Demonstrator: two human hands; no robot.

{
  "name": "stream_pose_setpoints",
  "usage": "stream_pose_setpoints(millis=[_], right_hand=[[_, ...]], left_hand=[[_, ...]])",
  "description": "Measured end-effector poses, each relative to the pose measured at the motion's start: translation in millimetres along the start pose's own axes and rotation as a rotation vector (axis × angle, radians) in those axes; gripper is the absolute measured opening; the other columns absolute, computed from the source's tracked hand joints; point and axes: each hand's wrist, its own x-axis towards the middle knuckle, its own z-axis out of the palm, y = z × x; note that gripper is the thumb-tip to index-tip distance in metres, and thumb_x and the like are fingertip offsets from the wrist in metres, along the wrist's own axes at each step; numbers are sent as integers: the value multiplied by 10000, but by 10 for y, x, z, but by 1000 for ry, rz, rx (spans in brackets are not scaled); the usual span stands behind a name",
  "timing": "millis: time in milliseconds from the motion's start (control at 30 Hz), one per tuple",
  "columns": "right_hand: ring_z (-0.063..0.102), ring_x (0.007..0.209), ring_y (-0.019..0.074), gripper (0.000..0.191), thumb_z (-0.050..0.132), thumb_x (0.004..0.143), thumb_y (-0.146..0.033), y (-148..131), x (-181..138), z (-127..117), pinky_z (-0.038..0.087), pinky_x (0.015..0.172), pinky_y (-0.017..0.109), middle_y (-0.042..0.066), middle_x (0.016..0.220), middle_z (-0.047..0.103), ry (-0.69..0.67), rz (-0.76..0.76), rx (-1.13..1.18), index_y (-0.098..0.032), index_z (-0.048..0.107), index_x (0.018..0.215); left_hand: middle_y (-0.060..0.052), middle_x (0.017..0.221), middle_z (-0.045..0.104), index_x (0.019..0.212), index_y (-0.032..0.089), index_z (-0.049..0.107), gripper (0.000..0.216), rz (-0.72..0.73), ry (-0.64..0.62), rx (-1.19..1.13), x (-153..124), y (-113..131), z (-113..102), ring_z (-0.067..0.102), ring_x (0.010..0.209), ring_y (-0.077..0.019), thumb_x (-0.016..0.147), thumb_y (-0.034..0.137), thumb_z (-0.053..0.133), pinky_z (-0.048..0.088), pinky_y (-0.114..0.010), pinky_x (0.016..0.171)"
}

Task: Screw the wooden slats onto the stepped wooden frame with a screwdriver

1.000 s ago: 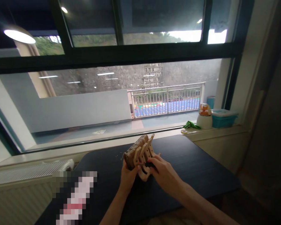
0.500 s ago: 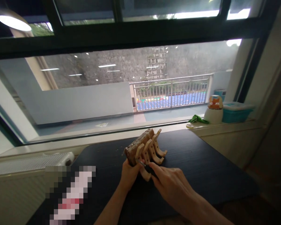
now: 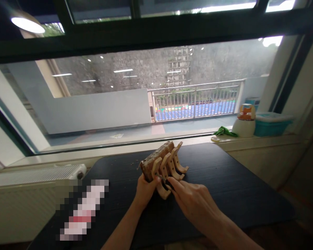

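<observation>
A brown wooden board with a rough edge rests on the dark table, tilted and held at its near end. Several pale curved wooden hooks with dark screw holes stand along its right side. My left hand is closed around the near end, its thumb against the nearest hook. My right hand grips a small screwdriver, whose thin metal shaft points at that hook. Fingers mostly hide the dark handle, and whether the tip sits in a screw is too small to tell.
The dark table stands against a windowsill. On the sill are a green cloth, a white and orange bottle and a teal lidded box. A blurred pinkish patch lies at left, beside a white radiator.
My view has shifted slightly, moving the scene a little to the right. My right hand has turned somewhat around the screwdriver, and its fingers cover more of the handle. My left hand keeps its hold.
</observation>
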Motion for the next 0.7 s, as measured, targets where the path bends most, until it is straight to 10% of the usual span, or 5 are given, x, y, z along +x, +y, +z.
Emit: stream_pose_setpoints(millis=[333, 700], right_hand=[[664, 791, 202, 356, 405, 928, -120, -39, 100, -296, 471, 640, 290, 77, 923, 683, -151, -130, -171, -171, 524, 1259], [631, 752, 226, 302, 392, 921, -101, -10, 168, -287, 470, 614, 337, 106, 873, 659, 2, -413, -394, -90, 571, 1163]], left_hand=[[-21, 672, 717, 791, 134, 684, 358, -5, 26, 3, -23, 82, 24, 652, 643, -209, 491, 298, 792, 529, -276, 572], [15, 629, 696, 745, 144, 688, 262, 6, 38, 26, -25, 75, 15, 617, 576, -164, 519, 253, 764, 510, -246, 550]])
